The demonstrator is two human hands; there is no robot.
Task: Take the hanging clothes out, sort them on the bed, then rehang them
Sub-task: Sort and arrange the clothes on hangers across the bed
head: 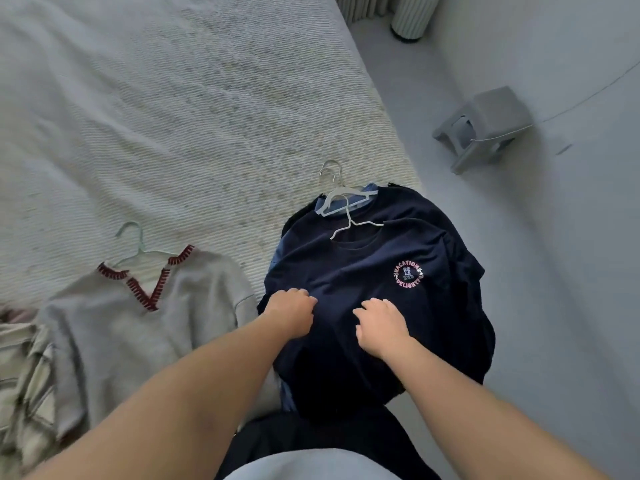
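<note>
A navy T-shirt (374, 268) with a round pink logo lies on top of a pile of dark and blue clothes at the bed's right edge, white hangers (341, 199) sticking out at its collar. My left hand (292, 315) has its fingers curled into the shirt's fabric at mid-chest. My right hand (379, 329) sits beside it with fingers bent down on the same shirt. To the left lies a grey V-neck sweater (135, 327) with dark red trim on a pale green hanger (133, 245).
The bed (173, 116) has a textured pale cover. A striped garment (24, 379) lies at the far left edge. On the floor to the right stand a small grey stool (485, 128) and a ribbed white cylinder (414, 15).
</note>
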